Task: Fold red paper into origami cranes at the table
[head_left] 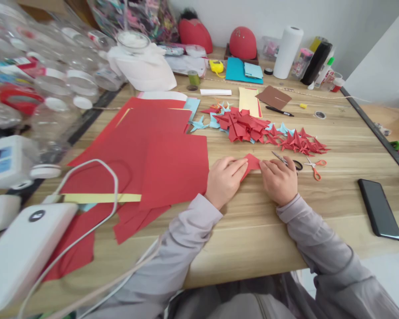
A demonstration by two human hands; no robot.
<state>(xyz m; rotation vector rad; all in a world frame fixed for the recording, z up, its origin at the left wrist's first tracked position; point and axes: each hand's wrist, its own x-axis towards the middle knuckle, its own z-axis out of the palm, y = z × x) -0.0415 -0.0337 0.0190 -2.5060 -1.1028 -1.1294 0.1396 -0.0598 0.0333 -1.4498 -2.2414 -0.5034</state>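
A small folded piece of red paper (252, 163) lies on the wooden table between my hands. My left hand (226, 179) presses on its left side with the fingers together. At its right edge, my right hand (279, 178) is closed, with the thumb and fingertips on the paper. Large red sheets (176, 170) are spread to the left, close to my left hand. Behind my hands are piled folded red paper stars (242, 125), with light blue ones (198, 124) among them. Black-handled scissors (298, 165) lie partly behind my right hand, and orange-handled scissors (316, 169) rest to its right.
A phone (380, 209) lies at the right. A white power bank (29, 252) with a cable is at the front left, below many plastic bottles (53, 117). At the back stand a white cylinder (287, 52), a black bottle (315, 63) and a yellow tape measure (216, 66).
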